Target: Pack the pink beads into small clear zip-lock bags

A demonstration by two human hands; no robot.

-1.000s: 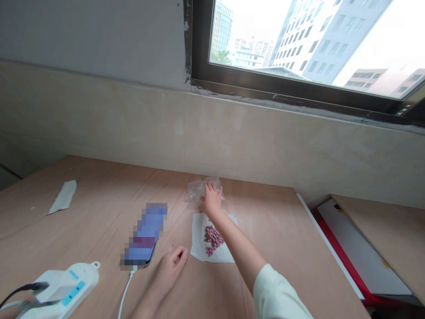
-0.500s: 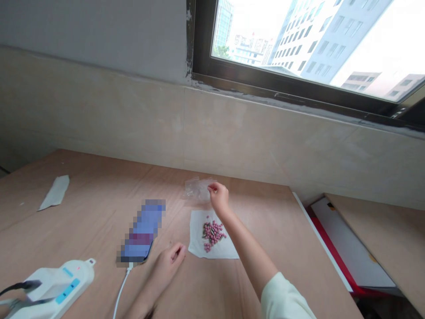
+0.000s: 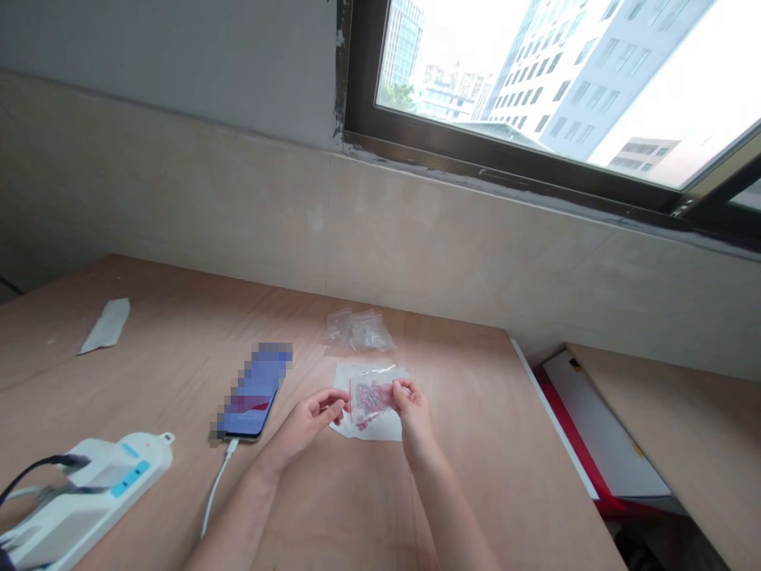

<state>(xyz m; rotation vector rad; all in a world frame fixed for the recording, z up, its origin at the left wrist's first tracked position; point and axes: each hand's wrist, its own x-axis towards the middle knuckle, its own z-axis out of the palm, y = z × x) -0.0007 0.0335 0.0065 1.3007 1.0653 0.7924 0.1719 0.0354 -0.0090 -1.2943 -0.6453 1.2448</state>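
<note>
We pinch a clear bag [image 3: 369, 388] by its right end between the thumb and fingers of our right hand [image 3: 417, 416]. Our left hand [image 3: 310, 416] is loosely curled, its fingertips at the bag's red-striped edge; we cannot tell whether they grip it. The bag is between our hands, over a sheet of white paper [image 3: 384, 432], and we see pink beads [image 3: 362, 426] through it. Beyond the paper, near the wall [image 3: 416, 246], we have a pile of clear bags [image 3: 367, 331]. Left of our hands on the tabletop [image 3: 505, 460] lie a phone [image 3: 253, 400], its white cable [image 3: 215, 485] plugged in, and a power strip [image 3: 134, 480].
</note>
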